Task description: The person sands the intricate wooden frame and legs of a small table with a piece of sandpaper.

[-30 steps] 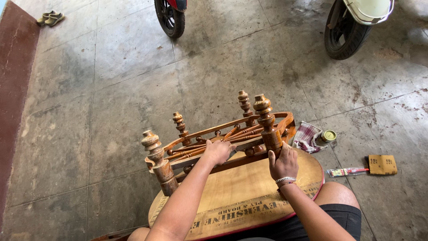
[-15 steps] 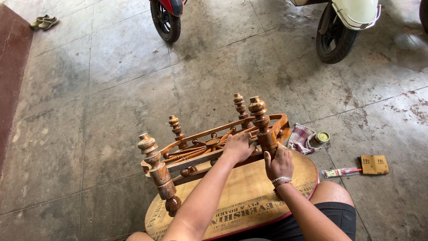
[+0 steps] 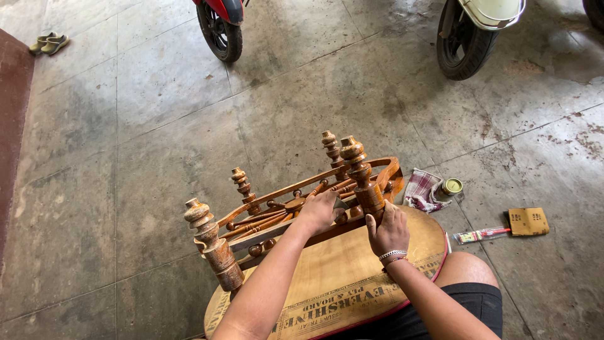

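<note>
Varnished wood stool (image 3: pixel 296 208) lies upside down on our lap board (image 3: pixel 352 277), centre frame, legs up; left hand (image 3: pixel 318 211) presses the rungs, right hand (image 3: pixel 389 230) grips a leg to steady it.

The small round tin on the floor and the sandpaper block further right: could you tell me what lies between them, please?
In the head view, a thin brush with a red handle lies on the bare concrete between the tin and the sandpaper block, close to the block.

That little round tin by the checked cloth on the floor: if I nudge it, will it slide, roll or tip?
The tin stands upright and looks squat, so it would probably slide rather than tip. Knocked onto its side, it could roll. The cloth beside it might stop it that way.
</note>
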